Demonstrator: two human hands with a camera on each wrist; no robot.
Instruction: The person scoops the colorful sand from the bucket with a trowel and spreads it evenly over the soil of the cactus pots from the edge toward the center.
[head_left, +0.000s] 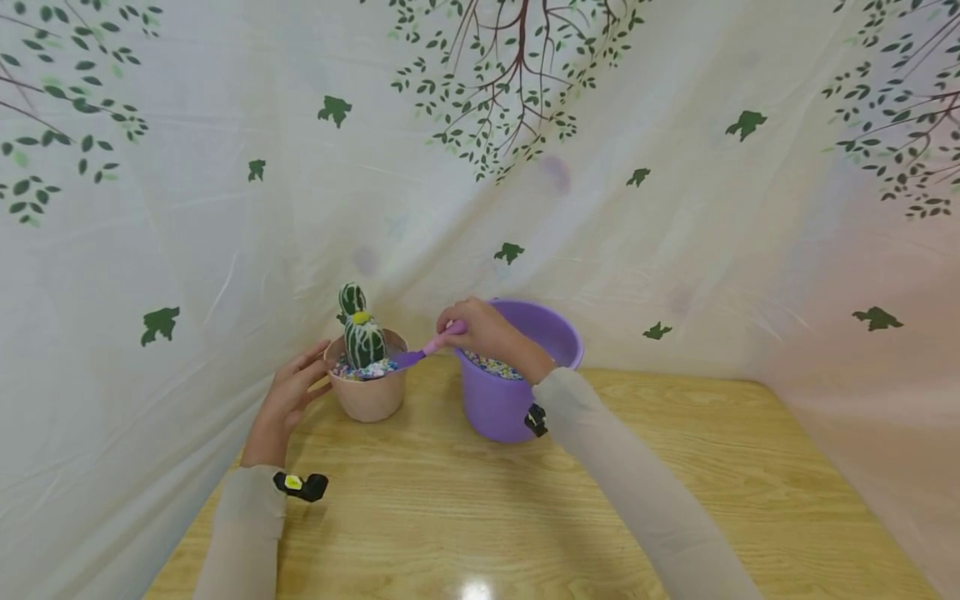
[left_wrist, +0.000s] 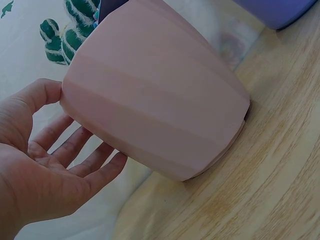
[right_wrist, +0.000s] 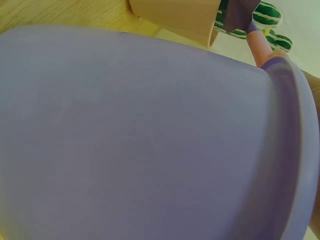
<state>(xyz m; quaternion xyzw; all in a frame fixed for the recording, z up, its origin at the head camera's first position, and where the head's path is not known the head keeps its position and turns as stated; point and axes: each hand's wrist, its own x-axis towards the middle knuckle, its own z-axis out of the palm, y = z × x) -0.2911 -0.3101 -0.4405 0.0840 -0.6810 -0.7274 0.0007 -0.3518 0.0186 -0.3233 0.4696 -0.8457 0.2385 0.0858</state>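
Note:
A pinkish plant pot (head_left: 369,401) stands at the left of the table with a green-and-white striped cactus (head_left: 365,344) in it. Small multicoloured pebbles (head_left: 351,372) lie around the cactus. My left hand (head_left: 291,393) touches the pot's left side with spread fingertips (left_wrist: 117,160). In my right hand (head_left: 489,331) I grip the pink handle of a toy shovel (head_left: 433,343), whose purple blade (right_wrist: 241,14) reaches over the pot's right rim. Below that hand, a purple bucket (head_left: 487,410) holds more small coloured pebbles (head_left: 493,365). The right wrist view is mostly filled by the bucket's wall, hiding my fingers.
Both containers stand on a wood-grain table (head_left: 420,500), near its back edge. A pale curtain (head_left: 660,250) printed with branches and leaves hangs close behind them and along both sides. Each wrist carries a small black camera.

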